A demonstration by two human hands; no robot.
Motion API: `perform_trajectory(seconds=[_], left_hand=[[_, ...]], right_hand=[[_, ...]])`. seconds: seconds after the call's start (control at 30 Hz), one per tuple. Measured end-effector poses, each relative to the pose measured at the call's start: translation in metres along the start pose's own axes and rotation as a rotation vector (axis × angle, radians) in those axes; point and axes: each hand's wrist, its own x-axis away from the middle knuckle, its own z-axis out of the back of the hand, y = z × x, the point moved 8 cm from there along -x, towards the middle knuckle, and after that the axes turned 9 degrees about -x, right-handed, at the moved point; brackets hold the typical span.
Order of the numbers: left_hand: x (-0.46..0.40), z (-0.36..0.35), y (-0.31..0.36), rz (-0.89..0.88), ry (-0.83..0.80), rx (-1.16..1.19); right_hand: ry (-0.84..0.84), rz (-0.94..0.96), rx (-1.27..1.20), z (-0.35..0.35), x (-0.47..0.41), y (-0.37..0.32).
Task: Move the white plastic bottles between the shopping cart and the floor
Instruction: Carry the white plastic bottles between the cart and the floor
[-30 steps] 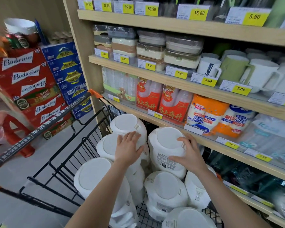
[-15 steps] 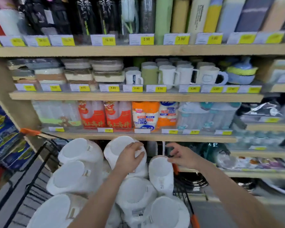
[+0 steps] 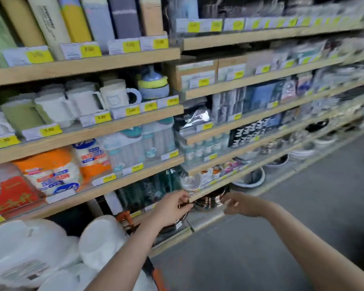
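White plastic bottles (image 3: 101, 238) crowd lower left, blurred, tipped at varied angles, touching; cart mostly hidden.

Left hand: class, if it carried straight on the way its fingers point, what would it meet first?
Probably the wooden shelf edge just past the left hand, with stacked metal pans beneath; blur leaves depth unclear.

Shop aisle with stocked wooden shelving

Long light-wood shelves (image 3: 97, 61) run in tiers along the aisle, their front edges lined with white-and-yellow price tags (image 3: 40, 56). The upper tier holds tall pastel bottles (image 3: 76, 22); below stand pale ceramic mugs (image 3: 114, 97), then orange-and-white wrapped packs (image 3: 51, 175). Farther right, the bottom shelf carries round bowls and basins (image 3: 250, 179). A smooth grey floor (image 3: 303, 217) stretches beside the shelving. The whole view is motion-blurred.
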Motion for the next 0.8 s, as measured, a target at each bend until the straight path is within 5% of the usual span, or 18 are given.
perform_trajectory(seconds=[0.37, 0.8], left_hand=[[-0.183, -0.121, 0.221, -0.098, -0.089, 0.147], [-0.432, -0.23, 0.365, -0.23, -0.232, 0.171]], right_hand=[[0.145, -0.157, -0.292, 0.19, 0.066, 0.196], [0.39, -0.211, -0.497, 0.386, 0.019, 0.367]])
